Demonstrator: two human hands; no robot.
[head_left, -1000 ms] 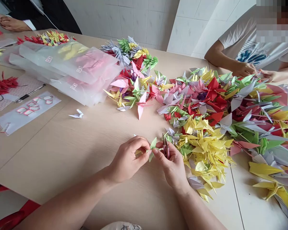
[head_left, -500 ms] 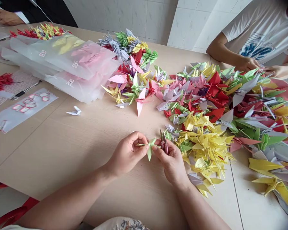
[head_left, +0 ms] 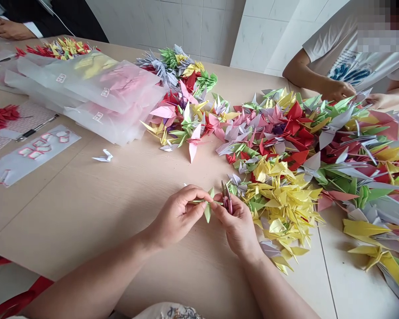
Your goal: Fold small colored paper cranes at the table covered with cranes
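A small light green paper crane [head_left: 208, 214] is held over the table between both hands. My left hand [head_left: 181, 212] is closed, its thumb and fingertips pinching the crane from the left, with the index finger across its top. On the other side, my right hand [head_left: 236, 223] is closed too, its thumb tip touching the crane. Small scissors [head_left: 226, 197] are tucked in that same hand, their pointed ends upward; the rest is hidden by the fingers. Just right of this hand lies a heap of yellow paper cranes [head_left: 286, 199].
Mixed coloured cranes [head_left: 269, 119] spread across the right and back. Frosted plastic bags [head_left: 119, 97] lie at back left, near a label strip [head_left: 36, 155] and a black pen [head_left: 36, 128]. One white crane [head_left: 103, 156] lies alone. A co-worker's hands [head_left: 339, 91] are at back right.
My left index finger has moved over the top of the green crane, toward my right thumb, covering more of it. My right hand and the scissors have stayed nearly still.
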